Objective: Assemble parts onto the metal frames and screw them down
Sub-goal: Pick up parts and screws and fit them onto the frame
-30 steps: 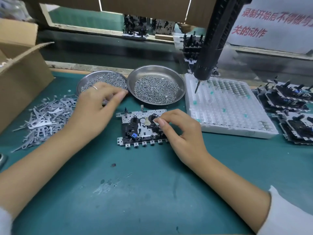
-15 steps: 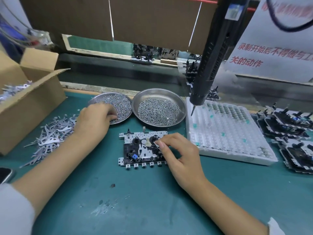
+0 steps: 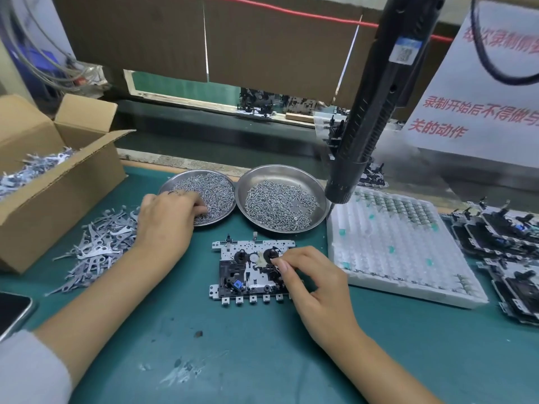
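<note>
On the green worktop (image 3: 262, 360) lies the perforated metal frame (image 3: 253, 269). The right hand (image 3: 315, 284) pinches a small part onto it. The left hand (image 3: 166, 223), fingers curled, digs into glittering screws in a round steel dish (image 3: 201, 196); whether it grips any cannot be told.

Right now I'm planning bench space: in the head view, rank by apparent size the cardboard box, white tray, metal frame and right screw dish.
1. cardboard box, nearer and cropped, so unsure
2. white tray
3. metal frame and right screw dish, alike

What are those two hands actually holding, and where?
Right hand fingertips touch the metal frame near its right spool; a grip cannot be told. Left hand reaches into the left screw dish, fingertips hidden.
</note>
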A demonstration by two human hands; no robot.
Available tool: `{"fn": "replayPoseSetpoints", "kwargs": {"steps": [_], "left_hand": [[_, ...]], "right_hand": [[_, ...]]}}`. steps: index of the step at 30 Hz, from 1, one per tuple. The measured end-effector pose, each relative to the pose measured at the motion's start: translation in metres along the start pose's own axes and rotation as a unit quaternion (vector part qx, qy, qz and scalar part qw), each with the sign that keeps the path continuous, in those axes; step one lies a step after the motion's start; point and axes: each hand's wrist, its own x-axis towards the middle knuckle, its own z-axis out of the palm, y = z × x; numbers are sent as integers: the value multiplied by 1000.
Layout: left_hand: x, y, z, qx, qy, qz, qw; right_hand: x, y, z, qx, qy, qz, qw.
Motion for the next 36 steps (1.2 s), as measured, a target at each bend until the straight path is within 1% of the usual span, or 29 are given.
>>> {"fn": "replayPoseSetpoints", "kwargs": {"steps": [4,6,9,12,14,15,16,17,19,20,21,24,28,30,33,36], "left_hand": [[0,0,2,5,37,7,999],[-1,2,1,-58,44,2,997],[-6,9,-2,-168,58,-12,984],[-11,15,-3,-214,76,0,974],[-15,18,-4,-244,82,5,966],[-17,19,-4,-258,83,6,963],[-19,21,-4,-268,86,7,960],[-21,22,-4,-275,90,9,957],[-25,25,-3,-286,98,4,953],[-26,26,-3,-291,100,-5,951],[-26,27,-2,-296,101,-12,950],[-30,29,-1,-315,103,-20,943],[-34,33,-1,-362,98,-16,927],[-34,35,-1,-404,94,-27,909],[-37,38,-1,-458,93,-36,884],[-43,44,-1,-472,90,-11,877]], "right_hand": [[0,2,0,-8,0,-6,1000],[-1,2,-1,-18,-1,-15,1000],[5,-2,-1,-32,2,-35,999],[30,-6,-6,-87,27,-55,994],[56,-6,-9,-137,25,-24,990],[70,-4,-9,-174,2,8,985],[82,-1,-8,-222,-40,49,973],[92,2,-7,-275,-96,96,952],[107,6,-2,-360,-194,172,896],[112,7,1,-378,-215,193,880],[115,8,3,-378,-218,207,876],[120,13,5,-353,-188,222,889],[117,20,3,-279,-126,227,924],[114,23,2,-242,-92,207,943],[108,24,2,-210,-55,175,960],[103,25,0,-182,-27,143,972]]}}
